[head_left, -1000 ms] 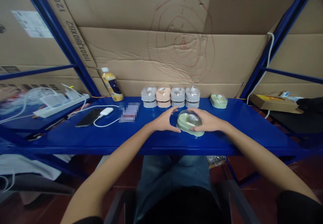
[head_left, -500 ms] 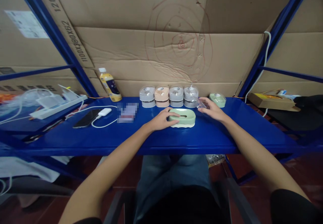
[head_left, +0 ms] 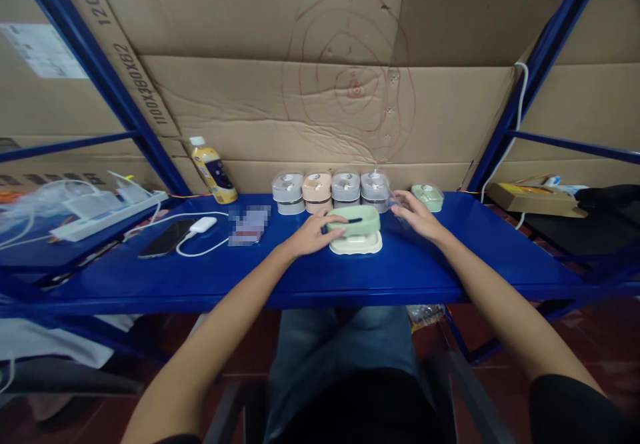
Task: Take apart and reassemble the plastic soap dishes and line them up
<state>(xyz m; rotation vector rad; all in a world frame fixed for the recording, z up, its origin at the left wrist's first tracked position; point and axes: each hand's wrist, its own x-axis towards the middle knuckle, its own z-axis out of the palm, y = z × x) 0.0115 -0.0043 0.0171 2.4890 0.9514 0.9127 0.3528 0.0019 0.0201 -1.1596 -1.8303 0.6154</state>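
Pinched at its left end by my left hand (head_left: 313, 232) is a pale green oval tray (head_left: 367, 216) with a dark slot in its middle. It is raised and slightly blurred above a cream base (head_left: 357, 244) that lies on the blue table. My right hand (head_left: 419, 217) is to the right of the tray, thumb and fingers closed on a clear plastic piece (head_left: 399, 203). That piece looks like a transparent lid, though its full outline is hard to make out.
Behind stand grey boxes (head_left: 289, 192) and a peach box (head_left: 317, 191) with clear lids, in a row. A green box (head_left: 427, 197) is at the right. Leftward are a yellow bottle (head_left: 214, 172), a phone (head_left: 169, 237) with a cable, and a power strip (head_left: 110, 217).
My left hand has lifted the green tray off the cream base, which now shows beneath it. My right hand still holds the clear piece in about the same place. The view has shifted slightly.
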